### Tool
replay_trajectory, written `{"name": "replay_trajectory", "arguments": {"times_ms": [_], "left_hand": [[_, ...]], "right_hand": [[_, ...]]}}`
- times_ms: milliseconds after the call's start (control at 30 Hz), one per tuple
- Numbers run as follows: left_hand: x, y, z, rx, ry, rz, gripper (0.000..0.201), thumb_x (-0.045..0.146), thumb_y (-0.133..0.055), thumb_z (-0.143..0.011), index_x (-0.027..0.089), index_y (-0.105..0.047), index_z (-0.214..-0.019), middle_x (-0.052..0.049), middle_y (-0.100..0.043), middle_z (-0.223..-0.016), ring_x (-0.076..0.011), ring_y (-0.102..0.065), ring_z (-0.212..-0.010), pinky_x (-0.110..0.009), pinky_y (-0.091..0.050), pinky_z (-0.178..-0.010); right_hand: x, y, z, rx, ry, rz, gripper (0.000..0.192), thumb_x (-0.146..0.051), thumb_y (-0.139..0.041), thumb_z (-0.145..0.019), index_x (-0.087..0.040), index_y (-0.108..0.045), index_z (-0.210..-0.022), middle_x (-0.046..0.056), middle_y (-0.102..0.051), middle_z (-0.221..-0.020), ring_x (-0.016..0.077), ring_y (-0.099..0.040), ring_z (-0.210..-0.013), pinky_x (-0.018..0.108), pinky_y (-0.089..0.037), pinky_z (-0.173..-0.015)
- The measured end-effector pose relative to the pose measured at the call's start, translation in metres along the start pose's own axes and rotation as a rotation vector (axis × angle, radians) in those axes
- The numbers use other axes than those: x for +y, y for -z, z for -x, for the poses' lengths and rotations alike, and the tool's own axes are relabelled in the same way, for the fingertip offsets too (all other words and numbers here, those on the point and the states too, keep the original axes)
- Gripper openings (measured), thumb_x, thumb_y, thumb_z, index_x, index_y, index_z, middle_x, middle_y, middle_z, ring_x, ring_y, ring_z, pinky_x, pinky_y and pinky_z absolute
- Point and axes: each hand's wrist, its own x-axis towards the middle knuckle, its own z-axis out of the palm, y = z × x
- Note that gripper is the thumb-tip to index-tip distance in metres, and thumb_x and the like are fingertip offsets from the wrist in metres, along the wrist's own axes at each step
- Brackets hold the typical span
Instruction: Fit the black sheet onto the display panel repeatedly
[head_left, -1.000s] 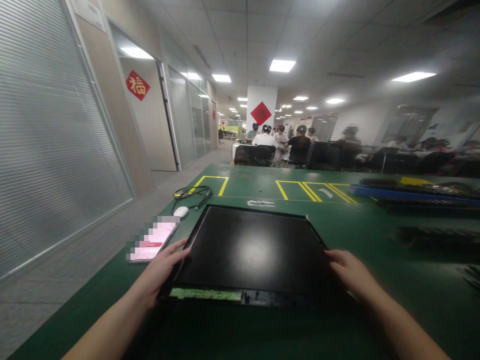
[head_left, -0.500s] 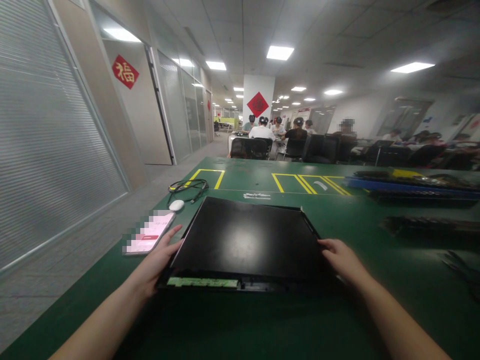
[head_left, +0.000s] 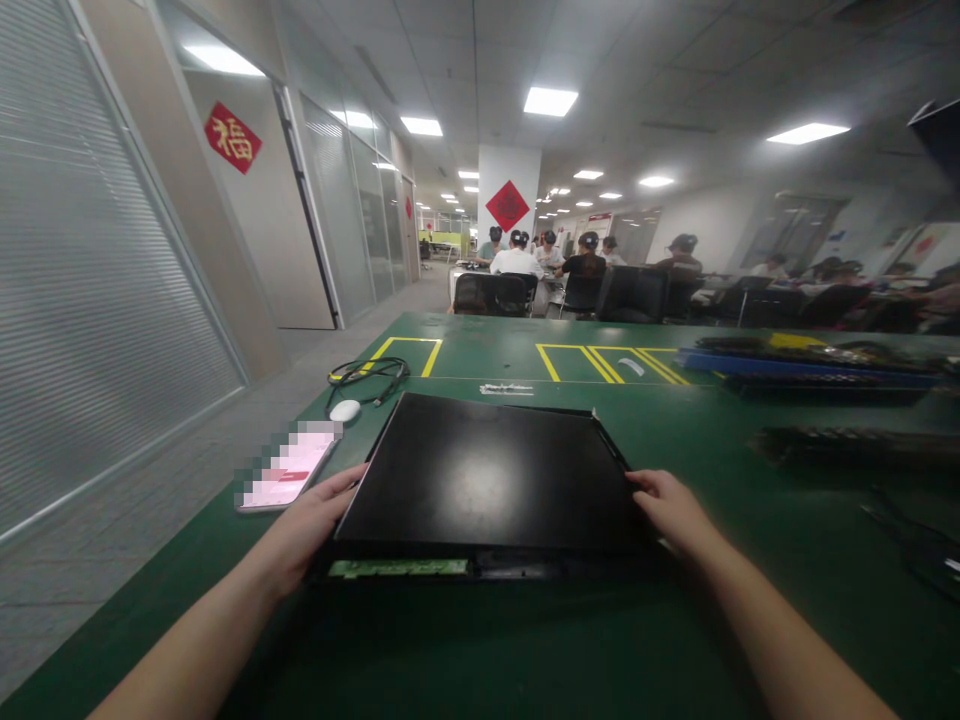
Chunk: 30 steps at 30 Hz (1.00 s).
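A black display panel [head_left: 480, 470] lies face up in front of me, on or just above the green table; I cannot tell whether it touches the surface. Along its near edge a green circuit board strip [head_left: 397, 568] shows at the left. My left hand [head_left: 315, 520] grips the panel's left side, with some fingers hidden beneath it. On the opposite side, my right hand [head_left: 670, 505] is closed on the right edge, its thumb near the top and the other fingers partly hidden. A thin frame edge sticks out past the panel at the far right corner.
Left of the panel are a phone [head_left: 289, 470], a white round object [head_left: 345, 411] and a coiled black cable [head_left: 367, 375]. A blue tray [head_left: 795, 368] with dark parts lies right on the green table [head_left: 585, 650], near a dark strip [head_left: 855, 447] and a blurred dark tool [head_left: 915, 540]. Several people sit beyond.
The camera view has shifted slightly to the right. My left fingers, raised before, now lie closer against the panel's side. The panel's near edge covers a little more of the circuit board strip.
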Motion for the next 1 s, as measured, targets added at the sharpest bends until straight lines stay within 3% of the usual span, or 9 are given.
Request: {"name": "replay_trajectory", "arguments": {"times_ms": [300, 500, 600, 733, 1000], "left_hand": [[-0.0001, -0.0016, 0.0006, -0.02, -0.018, 0.05, 0.055, -0.006, -0.056, -0.076, 0.014, -0.062, -0.127, -0.01, -0.08, -0.085, -0.0257, -0.076, -0.066, -0.03, -0.06, -0.051], [0.0026, -0.0034, 0.0017, 0.022, -0.055, 0.085, 0.035, 0.003, -0.052, -0.084, 0.011, -0.072, -0.112, -0.01, -0.08, -0.091, -0.0215, -0.076, -0.076, -0.023, -0.061, -0.06], [0.0031, -0.0033, 0.0027, 0.045, -0.015, 0.061, 0.03, 0.01, -0.058, -0.086, 0.013, -0.072, -0.112, -0.01, -0.079, -0.094, -0.0223, -0.076, -0.079, -0.024, -0.06, -0.061], [0.0013, 0.0, 0.0029, 0.038, -0.015, -0.032, 0.038, 0.008, -0.072, -0.076, 0.019, -0.071, -0.113, -0.008, -0.079, -0.1, -0.0231, -0.076, -0.083, -0.024, -0.06, -0.063], [0.0026, 0.0013, 0.0059, 0.027, -0.033, -0.087, 0.04, 0.008, -0.075, -0.073, 0.018, -0.072, -0.111, -0.009, -0.078, -0.106, -0.0242, -0.075, -0.09, -0.024, -0.059, -0.065]], "right_hand": [[0.0051, -0.0041, -0.0034, 0.012, 0.0, -0.045, 0.041, -0.017, -0.053, -0.074, -0.015, -0.072, -0.111, 0.011, -0.068, -0.109, 0.021, -0.065, -0.091, 0.033, -0.05, -0.082], [0.0041, -0.0017, -0.0024, 0.034, 0.02, -0.033, 0.038, -0.018, -0.055, -0.073, -0.019, -0.074, -0.106, 0.009, -0.069, -0.104, 0.0197, -0.064, -0.085, 0.032, -0.051, -0.078], [0.003, -0.0009, -0.0017, 0.039, 0.019, -0.039, 0.039, -0.019, -0.055, -0.072, -0.019, -0.074, -0.106, 0.009, -0.069, -0.104, 0.0195, -0.064, -0.084, 0.032, -0.051, -0.079], [0.0001, -0.0001, -0.0009, 0.036, 0.015, -0.032, 0.039, -0.018, -0.055, -0.071, -0.018, -0.075, -0.104, 0.009, -0.069, -0.106, 0.0198, -0.064, -0.087, 0.032, -0.05, -0.082], [0.0035, -0.0018, -0.0018, 0.03, -0.003, -0.033, 0.041, -0.019, -0.054, -0.073, -0.018, -0.073, -0.109, 0.009, -0.068, -0.106, 0.0199, -0.065, -0.087, 0.03, -0.051, -0.076]]}}
